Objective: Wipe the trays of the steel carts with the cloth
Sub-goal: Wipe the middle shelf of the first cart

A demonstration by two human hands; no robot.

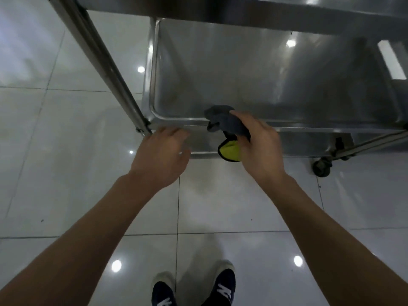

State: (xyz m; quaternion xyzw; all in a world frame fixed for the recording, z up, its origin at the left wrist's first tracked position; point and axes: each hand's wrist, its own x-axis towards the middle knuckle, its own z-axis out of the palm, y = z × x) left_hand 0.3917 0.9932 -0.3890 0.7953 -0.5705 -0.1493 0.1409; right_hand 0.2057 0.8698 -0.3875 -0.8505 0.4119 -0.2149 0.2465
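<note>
Steel cart (220, 140) stands at the far side of the view on a glossy tiled floor (66, 195), its lower tray (254, 80) open to inspection beneath an upper shelf (242, 9) that runs off the top edge.

Right hand (258, 144): grip closed around a bunched cloth (225, 123), dark grey with a yellow-green face showing below the fingers. The cloth sits at the near rim of the lower tray, part of it lapping over the rim into the tray. Judged purpose: the cloth is balled to give a firm pad for wiping the tray floor or its rim.

Left hand (163, 149): fingers loosely bent, holding nothing, at the near left corner of the cart just beside the upright post (106, 69). Whether it touches the rim cannot be told; motion blur softens the fingertips. Judged purpose: to steady the cart, which stands on wheels, against the push of wiping.

Limits of view: only one wheel (322, 166) shows, at the right. The right end of the tray is cut off. Ceiling-light reflections on the steel make dirt or wetness hard to judge, so how much has been wiped cannot be stated. Two dark shoes (194, 292) show at the near edge.
</note>
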